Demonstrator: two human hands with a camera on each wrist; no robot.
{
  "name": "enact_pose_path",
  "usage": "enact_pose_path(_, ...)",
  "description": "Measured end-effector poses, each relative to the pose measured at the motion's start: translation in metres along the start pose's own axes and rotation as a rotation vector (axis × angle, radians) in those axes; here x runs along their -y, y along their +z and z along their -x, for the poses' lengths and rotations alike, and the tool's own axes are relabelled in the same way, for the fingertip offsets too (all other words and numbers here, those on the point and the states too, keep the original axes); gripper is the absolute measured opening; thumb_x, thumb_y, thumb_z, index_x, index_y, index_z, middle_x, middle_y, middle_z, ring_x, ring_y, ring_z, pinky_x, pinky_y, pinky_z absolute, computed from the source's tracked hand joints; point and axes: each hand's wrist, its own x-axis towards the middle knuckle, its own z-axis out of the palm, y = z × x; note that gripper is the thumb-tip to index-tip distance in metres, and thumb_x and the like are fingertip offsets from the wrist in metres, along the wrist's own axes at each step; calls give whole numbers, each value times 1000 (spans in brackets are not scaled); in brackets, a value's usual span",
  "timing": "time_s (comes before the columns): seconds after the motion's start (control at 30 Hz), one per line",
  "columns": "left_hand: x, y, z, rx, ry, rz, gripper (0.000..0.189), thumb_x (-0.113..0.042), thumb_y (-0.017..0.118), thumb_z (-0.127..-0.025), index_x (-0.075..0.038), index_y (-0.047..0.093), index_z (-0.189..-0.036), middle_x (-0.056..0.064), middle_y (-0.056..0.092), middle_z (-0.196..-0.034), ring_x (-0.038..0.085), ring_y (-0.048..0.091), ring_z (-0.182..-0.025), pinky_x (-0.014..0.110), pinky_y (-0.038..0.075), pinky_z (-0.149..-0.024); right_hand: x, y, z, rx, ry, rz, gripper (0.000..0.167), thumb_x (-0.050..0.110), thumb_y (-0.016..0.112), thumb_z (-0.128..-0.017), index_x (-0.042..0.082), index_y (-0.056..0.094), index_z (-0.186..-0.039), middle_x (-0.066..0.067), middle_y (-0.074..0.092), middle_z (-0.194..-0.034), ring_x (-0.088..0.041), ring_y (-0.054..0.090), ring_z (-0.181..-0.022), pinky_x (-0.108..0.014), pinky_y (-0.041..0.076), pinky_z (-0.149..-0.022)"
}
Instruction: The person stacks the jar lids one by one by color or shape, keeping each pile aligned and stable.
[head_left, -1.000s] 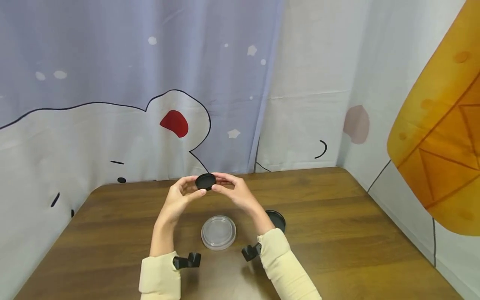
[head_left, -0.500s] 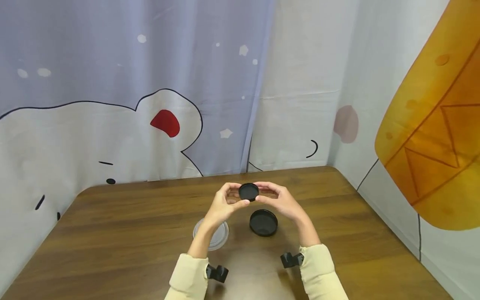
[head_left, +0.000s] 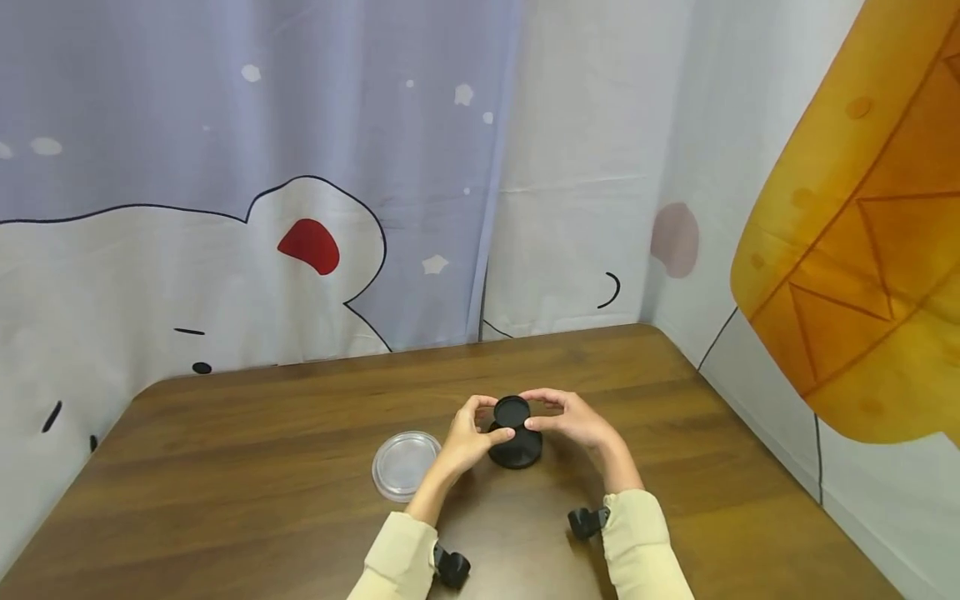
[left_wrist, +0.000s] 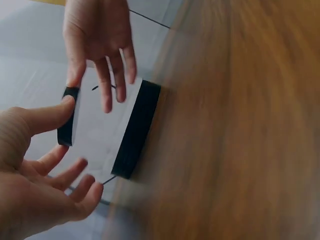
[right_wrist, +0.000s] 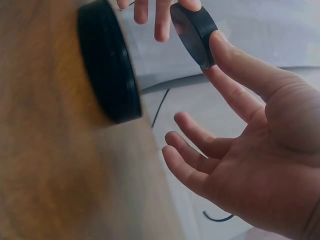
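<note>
Both hands hold a small round black lid [head_left: 512,411] by its edges, thumb and finger of each. My left hand [head_left: 463,440] pinches its left side, and on the opposite side is my right hand [head_left: 576,421]. Below it, on the table, lies a larger round black lid [head_left: 517,452], partly hidden by the small one in the head view. From the left wrist, a gap separates the small lid [left_wrist: 67,120] from the larger lid [left_wrist: 137,130]. The right wrist view also shows the small lid [right_wrist: 195,32] raised off the table.
A clear round plastic lid [head_left: 405,465] lies on the wooden table [head_left: 300,483], left of the larger black lid. Printed curtains [head_left: 420,150] hang behind the table's back edge. A black camera mount [head_left: 588,522] sits on the right wrist.
Both hands, gripping the small black lid, have moved right relative to the table and then lowered over the larger black lid. The head view has also swung right.
</note>
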Motion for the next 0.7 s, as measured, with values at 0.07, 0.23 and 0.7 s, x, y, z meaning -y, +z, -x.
enact_pose_path(0.07,3,2,-1,-21,-13,-11,50,-11,77,-79,-1,54,-122,24,47,-139,44,39,-130,62,36,-103,-5,1,-2,-2,20,-2,47,19,72,-86,9,60,-130,-18,50,-144,-43,38,-135,-57,37,-106)
enact_pose_path(0.23,11,8,-2,-49,-47,-44,48,-12,79,-76,-4,58,-119,23,37,-150,43,25,-135,67,24,-109,-19,3,-7,11,23,49,47,20,72,-87,9,60,-130,-20,47,-146,-47,36,-136,-64,32,-108)
enact_pose_path(0.7,30,15,1,-34,25,-185,41,-11,80,-73,-2,61,-108,27,37,-150,45,25,-136,67,18,-108,-38,5,-10,38,41,68,43,10,75,-82,2,64,-123,-23,29,-155,-49,24,-143,-64,26,-113)
